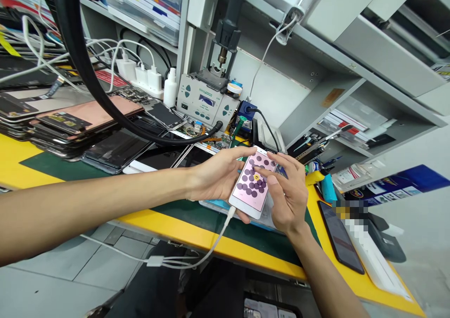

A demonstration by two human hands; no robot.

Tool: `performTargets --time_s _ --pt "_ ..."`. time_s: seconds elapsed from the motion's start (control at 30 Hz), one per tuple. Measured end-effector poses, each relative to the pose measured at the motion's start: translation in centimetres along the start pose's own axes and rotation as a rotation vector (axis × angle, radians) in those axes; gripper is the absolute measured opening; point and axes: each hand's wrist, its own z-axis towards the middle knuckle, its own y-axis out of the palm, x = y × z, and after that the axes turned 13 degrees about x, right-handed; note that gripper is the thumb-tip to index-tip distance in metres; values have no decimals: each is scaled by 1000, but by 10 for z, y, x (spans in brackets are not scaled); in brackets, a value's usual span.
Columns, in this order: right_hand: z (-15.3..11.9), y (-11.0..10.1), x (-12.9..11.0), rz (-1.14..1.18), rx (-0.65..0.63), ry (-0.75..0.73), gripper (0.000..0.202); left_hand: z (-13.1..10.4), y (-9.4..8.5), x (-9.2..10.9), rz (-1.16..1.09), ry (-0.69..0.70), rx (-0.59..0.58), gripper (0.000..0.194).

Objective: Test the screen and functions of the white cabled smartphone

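A white smartphone [253, 183] lies tilted in my left hand [214, 175], thumb along its upper left edge and fingers beneath it. Its lit pink screen shows dark round dots and a small yellow mark. Over the right part of the screen is my right hand [290, 191], with fingers stretched out and apart. One fingertip is on or just above the dots; I cannot tell if it presses. A white charging cable [221, 236] is plugged into the phone's lower end and hangs below the bench edge.
Stacked phones and screens [84, 116] fill the left of the bench. A thick black hose [89, 81] arches across the front. Behind stands a grey control unit [204, 100] beside a white bottle [170, 88]. A dark tablet [341, 236] lies at right on the yellow edge.
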Motion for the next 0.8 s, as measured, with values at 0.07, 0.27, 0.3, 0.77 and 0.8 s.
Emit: performTargets --time_s 0.07,0.27,0.3,0.77,0.8 --pt "0 0 0 10 11 1 30 0 0 0 0 -3 1 52" --pt "0 1 1 21 31 -6 30 0 -1 0 -7 -3 -5 55" --pt "0 1 1 22 31 -4 30 0 -1 0 -5 -4 -5 55" --pt "1 -2 0 55 -15 -6 29 0 0 1 6 0 -4 54" --pt "1 -2 0 59 -16 -6 29 -1 0 1 6 0 -2 54"
